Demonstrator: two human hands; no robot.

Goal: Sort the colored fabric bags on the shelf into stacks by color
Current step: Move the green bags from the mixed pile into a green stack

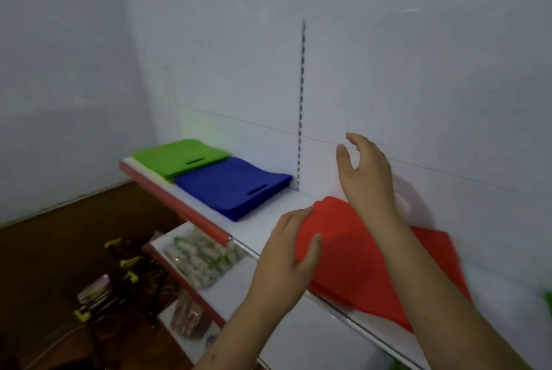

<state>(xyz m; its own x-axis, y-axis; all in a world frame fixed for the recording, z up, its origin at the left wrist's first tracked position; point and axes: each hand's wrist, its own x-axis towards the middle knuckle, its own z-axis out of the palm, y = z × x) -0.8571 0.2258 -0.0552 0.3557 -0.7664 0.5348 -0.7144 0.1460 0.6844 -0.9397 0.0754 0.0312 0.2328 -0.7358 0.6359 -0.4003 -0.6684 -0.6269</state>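
The left hand (291, 245) is gripping the near left edge of one red bag (358, 253) lying on the shelf (263, 226). The right hand (366, 169) is hovering above it, fingers relaxed, holding nothing. Farther left, one blue stack (231, 184) and one green stack (179, 156) are lying side by side, touching.

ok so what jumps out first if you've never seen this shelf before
The red bag stands out most, at the near right of the white shelf, with the left hand gripping its edge and the right hand open above it. Further left lie two neat stacks, blue bags beside green bags at the far end.
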